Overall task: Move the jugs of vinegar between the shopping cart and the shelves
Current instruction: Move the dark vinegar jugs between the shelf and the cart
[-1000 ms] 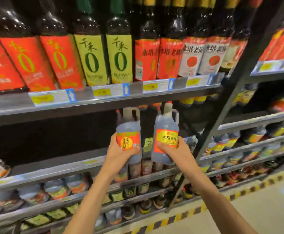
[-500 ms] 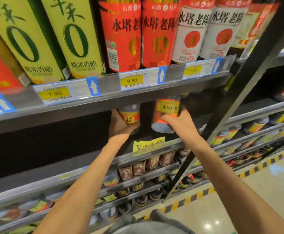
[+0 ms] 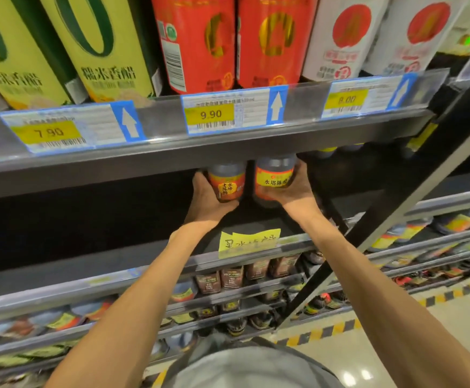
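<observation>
Two jugs sit side by side at twelve o'clock, in the dark bay under the upper shelf (image 3: 228, 152), their tops hidden behind its front edge. The left jug (image 3: 226, 184) rests in the left hand (image 3: 206, 201), the right jug (image 3: 275, 179) in the right hand (image 3: 295, 189), the pair nearly touching. On the upper shelf stand tall bottles (image 3: 197, 43) in a row, price tags (image 3: 211, 114) along the rail before them. Just below the hands, at six o'clock, a handwritten note (image 3: 249, 242) hangs on the lower shelf (image 3: 116, 271) rail. Under that, more stocked shelves step down. At three o'clock, a slanted upright (image 3: 413, 191) crosses in front of the racks.
</observation>
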A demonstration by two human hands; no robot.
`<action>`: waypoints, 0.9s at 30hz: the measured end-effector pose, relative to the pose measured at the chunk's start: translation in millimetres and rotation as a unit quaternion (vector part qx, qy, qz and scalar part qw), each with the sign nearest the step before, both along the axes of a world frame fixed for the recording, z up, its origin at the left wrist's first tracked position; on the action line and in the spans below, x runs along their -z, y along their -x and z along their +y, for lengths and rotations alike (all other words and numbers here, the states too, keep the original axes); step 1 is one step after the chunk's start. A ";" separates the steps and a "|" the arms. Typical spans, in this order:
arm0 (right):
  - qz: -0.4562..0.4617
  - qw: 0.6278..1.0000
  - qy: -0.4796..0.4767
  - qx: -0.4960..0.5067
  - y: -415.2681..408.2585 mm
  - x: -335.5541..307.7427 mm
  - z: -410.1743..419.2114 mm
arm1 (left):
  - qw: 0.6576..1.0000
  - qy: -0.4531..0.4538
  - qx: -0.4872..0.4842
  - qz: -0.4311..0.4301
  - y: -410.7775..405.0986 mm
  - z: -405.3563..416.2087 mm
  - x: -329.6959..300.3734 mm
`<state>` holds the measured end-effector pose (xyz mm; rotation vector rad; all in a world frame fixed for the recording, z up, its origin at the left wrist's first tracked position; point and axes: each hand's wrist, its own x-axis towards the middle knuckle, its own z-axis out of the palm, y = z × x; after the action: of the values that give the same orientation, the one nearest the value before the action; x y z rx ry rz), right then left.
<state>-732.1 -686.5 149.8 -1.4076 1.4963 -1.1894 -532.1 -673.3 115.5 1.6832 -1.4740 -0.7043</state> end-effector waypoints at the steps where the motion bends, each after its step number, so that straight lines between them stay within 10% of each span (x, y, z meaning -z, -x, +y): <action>1: 0.004 1.000 0.004 0.000 -0.4 1.3 -3.3 | 1.000 -0.019 0.009 -0.012 -4.6 0.1 2.6; 27: 0.180 0.980 -0.066 -0.051 10.4 29.0 -40.6 | 0.999 0.006 -0.033 -0.042 0.3 -19.1 9.2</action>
<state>-742.5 -727.1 120.8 -1.6488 1.6881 -0.7830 -532.4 -692.5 106.2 1.7623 -1.4709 -0.5937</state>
